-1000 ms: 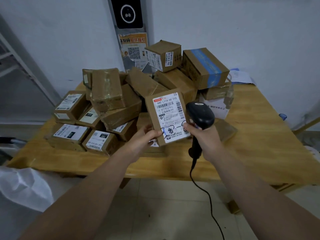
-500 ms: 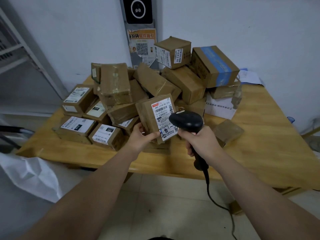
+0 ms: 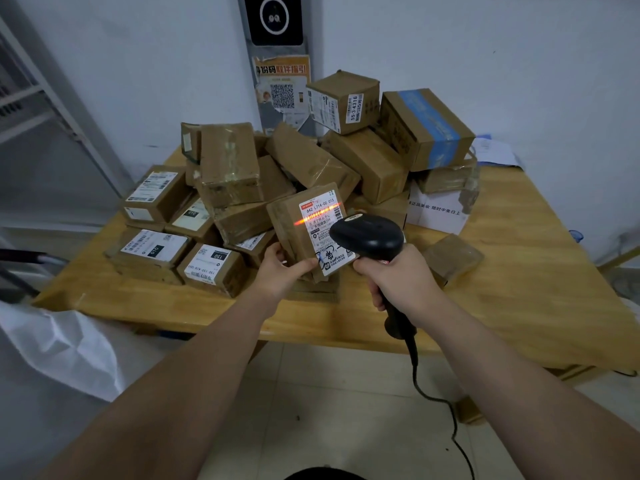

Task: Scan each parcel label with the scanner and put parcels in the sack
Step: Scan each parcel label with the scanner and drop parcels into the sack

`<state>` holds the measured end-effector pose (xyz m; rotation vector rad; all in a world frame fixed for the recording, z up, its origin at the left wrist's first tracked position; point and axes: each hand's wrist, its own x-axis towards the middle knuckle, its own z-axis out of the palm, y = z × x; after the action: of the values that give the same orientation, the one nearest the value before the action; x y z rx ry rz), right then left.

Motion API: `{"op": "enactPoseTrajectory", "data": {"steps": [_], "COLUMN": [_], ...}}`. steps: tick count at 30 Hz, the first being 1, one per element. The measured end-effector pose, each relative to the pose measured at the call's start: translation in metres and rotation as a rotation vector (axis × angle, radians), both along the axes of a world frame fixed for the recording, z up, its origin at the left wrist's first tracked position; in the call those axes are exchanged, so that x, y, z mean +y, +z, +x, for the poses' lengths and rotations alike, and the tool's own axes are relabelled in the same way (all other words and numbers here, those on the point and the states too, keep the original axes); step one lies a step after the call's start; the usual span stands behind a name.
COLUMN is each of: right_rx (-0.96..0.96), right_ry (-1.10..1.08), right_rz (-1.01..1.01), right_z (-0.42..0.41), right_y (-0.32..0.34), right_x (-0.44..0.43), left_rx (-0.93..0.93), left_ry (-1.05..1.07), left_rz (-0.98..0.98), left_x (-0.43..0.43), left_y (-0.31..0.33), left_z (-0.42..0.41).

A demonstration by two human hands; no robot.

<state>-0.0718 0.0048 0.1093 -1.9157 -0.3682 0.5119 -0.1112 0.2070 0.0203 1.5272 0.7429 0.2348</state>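
Observation:
My left hand [image 3: 280, 275] grips the lower corner of a small brown parcel [image 3: 292, 226], held upright above the table's front part with its white label [image 3: 323, 230] facing me. My right hand [image 3: 398, 282] holds the black corded scanner [image 3: 369, 237] by its handle, its head right in front of the label. An orange scan line glows across the label's barcode. A pile of several brown parcels [image 3: 311, 168] covers the wooden table [image 3: 519, 289] behind. The white sack [image 3: 59, 344] lies at the lower left, below the table edge.
A flat tape-wrapped packet [image 3: 452, 258] lies on the table right of my right hand. A white box [image 3: 434, 213] sits under the pile's right side. The scanner cable [image 3: 433, 400] hangs down to the tiled floor. A metal shelf frame [image 3: 52, 109] stands at left.
The scanner head has moved in close to the label and an orange scan line now lights the barcode. The parcel has turned a little to the left in my left hand.

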Motion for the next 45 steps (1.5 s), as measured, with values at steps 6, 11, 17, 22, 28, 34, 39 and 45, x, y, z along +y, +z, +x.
{"op": "enactPoseTrajectory", "data": {"steps": [6,11,17,22,28,34,39,45], "right_rx": [0.018,0.012,0.004,0.030,0.039,0.077,0.087,0.066], "right_ry": [-0.011,-0.006,0.026,0.125,0.261,0.303,0.288,0.300], "right_rz": [0.016,0.026,0.074,0.225,0.388,0.297,0.176,0.046], "right_z": [0.004,0.005,0.005,-0.012,-0.061,-0.124,-0.175,-0.223], "right_y": [0.003,0.001,-0.007,-0.016,-0.022,-0.053,-0.112,-0.168], "right_x": [-0.008,-0.012,-0.010,0.010,0.080,0.182,0.269,0.334], "left_rx": [0.010,0.014,0.000,-0.087,-0.217,-0.201,-0.032,0.295], "left_ry": [0.022,0.027,0.022,0.054,0.263,0.558,0.580,0.378], "left_rz": [0.022,0.030,0.052,0.062,0.037,0.092,0.162,0.135], "left_x": [-0.001,-0.002,-0.010,-0.013,0.021,0.101,0.175,0.239], "left_y": [-0.006,-0.009,-0.004,-0.001,-0.004,-0.020,-0.050,-0.080], "left_z": [0.003,0.004,-0.009,-0.045,-0.120,-0.219,-0.319,-0.391]}}
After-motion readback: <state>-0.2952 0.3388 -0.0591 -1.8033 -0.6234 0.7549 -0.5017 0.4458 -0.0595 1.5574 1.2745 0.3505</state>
